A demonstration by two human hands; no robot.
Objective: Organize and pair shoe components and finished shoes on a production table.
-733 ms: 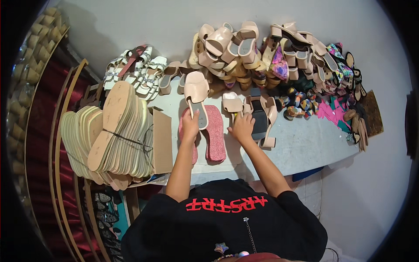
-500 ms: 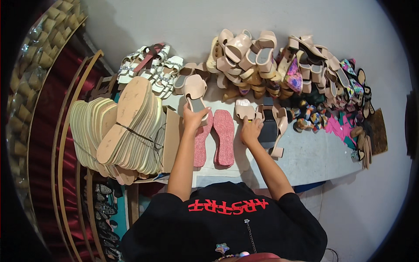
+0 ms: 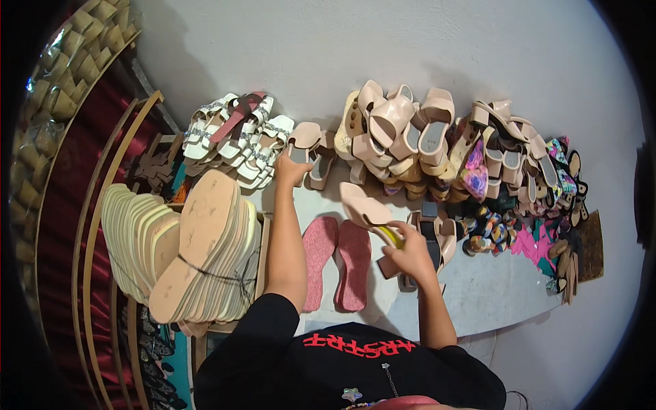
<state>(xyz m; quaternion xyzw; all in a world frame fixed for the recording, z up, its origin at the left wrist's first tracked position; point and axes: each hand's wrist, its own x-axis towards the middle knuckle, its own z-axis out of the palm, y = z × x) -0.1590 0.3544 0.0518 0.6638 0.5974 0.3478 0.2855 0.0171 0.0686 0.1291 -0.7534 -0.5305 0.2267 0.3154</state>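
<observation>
**Two beige sandals in hand, pink soles flat on the table**

The right hand [image 3: 410, 256] has its fingers curled around a beige sandal [image 3: 365, 208], pinching it near a yellow patch at the heel, the toe pointing to 10 o'clock. The left hand [image 3: 292, 171] reaches to 12 o'clock, fingers pressed on a second beige sandal [image 3: 304, 137] at the foot of the white strappy heap [image 3: 232, 133].

By my reading the sorting is mid-way — the beige pile [image 3: 403, 133] is already stacked high, while two pink insoles [image 3: 338, 260] lie flat between the forearms.

Open room is scarce: bare table [image 3: 485, 290] shows only at 4 o'clock, its front edge close to the body. A bundle of tan soles [image 3: 198, 249] crowds 9 o'clock, and colourful scraps [image 3: 533, 242] fill 3 o'clock.
</observation>
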